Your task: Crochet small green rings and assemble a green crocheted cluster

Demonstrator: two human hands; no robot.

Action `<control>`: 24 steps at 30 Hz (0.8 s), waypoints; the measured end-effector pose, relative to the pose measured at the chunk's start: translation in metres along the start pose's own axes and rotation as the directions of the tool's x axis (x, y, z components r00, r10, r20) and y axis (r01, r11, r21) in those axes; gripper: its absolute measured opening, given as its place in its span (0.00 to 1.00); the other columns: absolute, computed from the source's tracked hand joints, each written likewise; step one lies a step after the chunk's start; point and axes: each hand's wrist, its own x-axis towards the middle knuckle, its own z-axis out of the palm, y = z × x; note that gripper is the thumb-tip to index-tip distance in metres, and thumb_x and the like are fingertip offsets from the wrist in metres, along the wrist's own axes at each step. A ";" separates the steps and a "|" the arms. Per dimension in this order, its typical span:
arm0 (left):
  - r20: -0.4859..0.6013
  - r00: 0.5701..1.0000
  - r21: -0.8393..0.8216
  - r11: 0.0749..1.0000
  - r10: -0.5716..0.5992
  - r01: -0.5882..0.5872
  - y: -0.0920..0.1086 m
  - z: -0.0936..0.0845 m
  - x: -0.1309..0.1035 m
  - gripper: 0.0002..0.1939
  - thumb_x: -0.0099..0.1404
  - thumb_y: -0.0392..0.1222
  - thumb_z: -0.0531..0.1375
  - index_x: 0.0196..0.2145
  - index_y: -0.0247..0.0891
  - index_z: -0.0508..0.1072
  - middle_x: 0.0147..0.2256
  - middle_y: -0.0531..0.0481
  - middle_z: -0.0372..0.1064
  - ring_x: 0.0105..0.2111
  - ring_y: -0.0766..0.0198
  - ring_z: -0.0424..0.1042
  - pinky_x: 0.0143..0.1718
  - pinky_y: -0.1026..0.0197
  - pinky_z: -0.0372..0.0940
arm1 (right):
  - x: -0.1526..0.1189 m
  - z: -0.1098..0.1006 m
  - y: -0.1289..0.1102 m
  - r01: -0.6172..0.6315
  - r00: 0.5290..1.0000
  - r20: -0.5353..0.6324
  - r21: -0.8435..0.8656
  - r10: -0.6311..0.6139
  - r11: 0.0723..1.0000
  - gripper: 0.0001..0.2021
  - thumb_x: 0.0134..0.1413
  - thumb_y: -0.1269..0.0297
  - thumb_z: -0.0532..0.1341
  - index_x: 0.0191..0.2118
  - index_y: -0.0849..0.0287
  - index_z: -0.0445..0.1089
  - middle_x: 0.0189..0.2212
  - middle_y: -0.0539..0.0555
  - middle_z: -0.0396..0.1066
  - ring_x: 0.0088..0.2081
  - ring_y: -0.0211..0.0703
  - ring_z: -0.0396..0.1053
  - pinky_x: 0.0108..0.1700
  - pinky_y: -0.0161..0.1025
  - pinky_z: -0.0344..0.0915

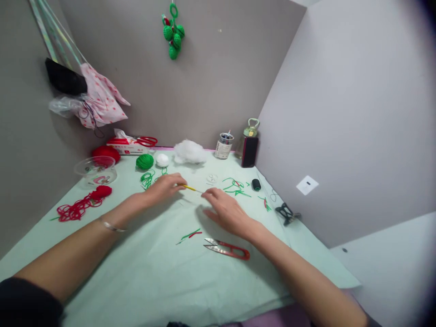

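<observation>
My left hand [166,186] pinches the yellow stick [189,187], my right hand [225,209] its thin right end. Looks light, stiff; grip the yellow.

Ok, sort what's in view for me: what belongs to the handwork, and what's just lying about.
Likely part of the work:
yellow tool, in the left hand
red-handled snips
green yarn ball
small red yarn ball
white stuffing

Probably just lying about:
tissue box
bottle
black clip
</observation>
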 end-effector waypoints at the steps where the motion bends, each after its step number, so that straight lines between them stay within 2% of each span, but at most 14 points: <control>1: -0.050 0.998 -0.012 0.999 -0.044 0.044 -0.006 -0.015 -0.005 0.12 0.65 0.49 0.59 0.37 0.41 0.79 0.39 0.47 0.77 0.41 0.55 0.74 0.46 0.57 0.66 | -0.004 0.000 -0.010 0.105 0.993 0.036 0.083 -0.109 0.991 0.20 0.64 0.63 0.61 0.60 0.57 0.63 0.56 0.62 0.66 0.51 0.48 0.68 0.49 0.42 0.66; 3: -0.131 0.982 -0.050 0.990 -0.137 0.131 -0.016 -0.040 -0.018 0.16 0.65 0.53 0.58 0.37 0.41 0.79 0.35 0.47 0.77 0.37 0.54 0.74 0.44 0.56 0.67 | -0.006 0.003 -0.024 0.282 0.939 0.134 0.227 -0.317 0.932 0.19 0.63 0.59 0.63 0.58 0.54 0.65 0.56 0.58 0.66 0.45 0.43 0.71 0.44 0.37 0.66; 4: -0.152 0.973 -0.068 0.984 -0.174 0.165 -0.019 -0.050 -0.024 0.16 0.63 0.54 0.59 0.37 0.41 0.79 0.35 0.48 0.78 0.37 0.54 0.74 0.44 0.55 0.67 | -0.004 0.006 -0.027 0.327 0.910 0.176 0.254 -0.376 0.910 0.16 0.64 0.61 0.62 0.56 0.53 0.67 0.54 0.56 0.68 0.42 0.41 0.71 0.41 0.36 0.65; 5: -0.165 0.964 -0.091 0.976 -0.211 0.198 -0.021 -0.058 -0.031 0.16 0.62 0.55 0.61 0.36 0.41 0.79 0.34 0.48 0.78 0.37 0.54 0.75 0.44 0.55 0.68 | 0.002 0.010 -0.027 0.335 0.899 0.209 0.238 -0.385 0.912 0.12 0.65 0.65 0.60 0.52 0.54 0.70 0.50 0.55 0.70 0.40 0.40 0.71 0.39 0.35 0.64; 7: -0.170 0.947 -0.152 0.956 -0.274 0.249 -0.021 -0.066 -0.045 0.17 0.61 0.58 0.61 0.35 0.42 0.79 0.32 0.49 0.79 0.36 0.53 0.76 0.43 0.54 0.69 | 0.021 0.018 -0.019 0.235 0.947 0.197 0.113 -0.254 0.965 0.09 0.65 0.72 0.56 0.45 0.57 0.72 0.42 0.54 0.72 0.37 0.40 0.70 0.37 0.35 0.61; 9: -0.160 0.935 -0.222 0.934 -0.317 0.279 -0.017 -0.067 -0.054 0.19 0.61 0.60 0.62 0.34 0.41 0.78 0.32 0.49 0.78 0.36 0.53 0.78 0.43 0.54 0.71 | 0.044 0.026 -0.008 0.134 0.981 0.140 0.041 -0.138 0.990 0.10 0.65 0.75 0.53 0.43 0.62 0.72 0.40 0.58 0.71 0.36 0.43 0.69 0.36 0.37 0.60; 11: -0.141 0.929 -0.285 0.913 -0.341 0.292 -0.013 -0.063 -0.060 0.19 0.60 0.61 0.62 0.34 0.41 0.77 0.32 0.49 0.78 0.36 0.53 0.78 0.44 0.53 0.72 | 0.066 0.032 -0.004 0.105 0.989 0.103 0.017 -0.106 0.994 0.11 0.65 0.76 0.52 0.46 0.63 0.71 0.43 0.59 0.71 0.38 0.43 0.69 0.38 0.37 0.60; 14: -0.105 0.928 -0.348 0.887 -0.358 0.303 -0.007 -0.055 -0.062 0.19 0.59 0.61 0.63 0.34 0.41 0.77 0.33 0.50 0.77 0.36 0.54 0.79 0.44 0.53 0.73 | 0.084 0.042 -0.012 0.159 0.984 0.085 0.000 -0.158 0.987 0.10 0.67 0.70 0.55 0.50 0.60 0.68 0.48 0.58 0.69 0.46 0.44 0.67 0.43 0.37 0.62; 17: -0.063 0.930 -0.373 0.873 -0.362 0.315 -0.007 -0.048 -0.064 0.18 0.59 0.60 0.64 0.32 0.41 0.77 0.31 0.50 0.77 0.34 0.54 0.78 0.42 0.54 0.73 | 0.082 0.051 -0.013 0.186 0.979 0.094 -0.054 -0.180 0.981 0.08 0.69 0.65 0.55 0.48 0.58 0.69 0.48 0.57 0.69 0.49 0.44 0.65 0.47 0.37 0.62; 20: -0.030 0.933 -0.374 0.869 -0.359 0.323 -0.012 -0.047 -0.070 0.18 0.61 0.60 0.64 0.34 0.42 0.78 0.31 0.49 0.77 0.35 0.54 0.77 0.43 0.54 0.72 | 0.060 0.048 0.018 0.071 0.996 0.073 -0.144 -0.061 0.987 0.09 0.69 0.70 0.53 0.46 0.61 0.70 0.47 0.59 0.70 0.48 0.45 0.66 0.50 0.41 0.64; 22: -0.026 0.935 -0.379 0.869 -0.354 0.319 -0.016 -0.049 -0.076 0.18 0.62 0.61 0.63 0.35 0.43 0.78 0.32 0.49 0.77 0.37 0.54 0.76 0.45 0.54 0.71 | 0.037 0.038 0.054 -0.080 0.996 0.018 -0.213 0.086 0.974 0.10 0.68 0.74 0.52 0.46 0.65 0.71 0.46 0.64 0.71 0.49 0.49 0.67 0.52 0.45 0.65; 24: -0.032 0.933 -0.396 0.862 -0.357 0.316 -0.018 -0.050 -0.081 0.19 0.62 0.61 0.63 0.36 0.43 0.78 0.33 0.49 0.77 0.38 0.54 0.76 0.45 0.54 0.70 | 0.014 0.022 0.092 -0.233 0.972 -0.048 -0.265 0.228 0.936 0.11 0.68 0.74 0.53 0.45 0.66 0.72 0.45 0.67 0.72 0.48 0.50 0.69 0.52 0.48 0.68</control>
